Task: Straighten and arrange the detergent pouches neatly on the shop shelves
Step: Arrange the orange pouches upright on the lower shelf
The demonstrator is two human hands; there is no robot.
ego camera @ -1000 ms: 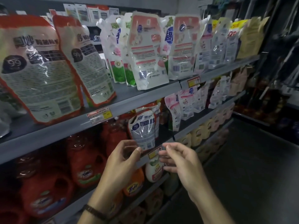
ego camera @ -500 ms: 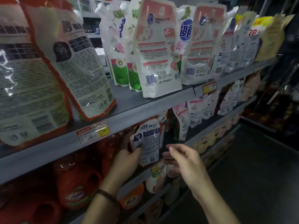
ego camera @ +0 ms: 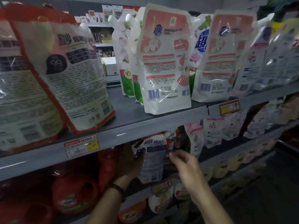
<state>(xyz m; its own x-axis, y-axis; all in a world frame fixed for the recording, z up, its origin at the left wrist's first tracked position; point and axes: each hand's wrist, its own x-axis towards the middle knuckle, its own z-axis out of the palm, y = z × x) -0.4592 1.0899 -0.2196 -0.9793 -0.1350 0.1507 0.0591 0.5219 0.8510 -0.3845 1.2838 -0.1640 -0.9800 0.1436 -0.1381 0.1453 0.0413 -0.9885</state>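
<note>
Left fingers (ego camera: 137,156) round white pouch (ego camera: 153,162) edge

The left hand (ego camera: 129,164) is buried in the shadow under the upper shelf (ego camera: 145,126), and its fingers are out of sight behind the small white pouch (ego camera: 152,160) it grips, only the thumb showing on the front. The right hand (ego camera: 186,167) is pretty smeared, so can't tell if its fingertips (ego camera: 172,154) actually touch the pouch's edge or just sit beside it. Also the big orange pouch (ego camera: 19,94) runs off the left edge, the far-right pouches (ego camera: 278,50) are total mush, and the price tag (ego camera: 81,145) print is way too tiny to read.
</note>
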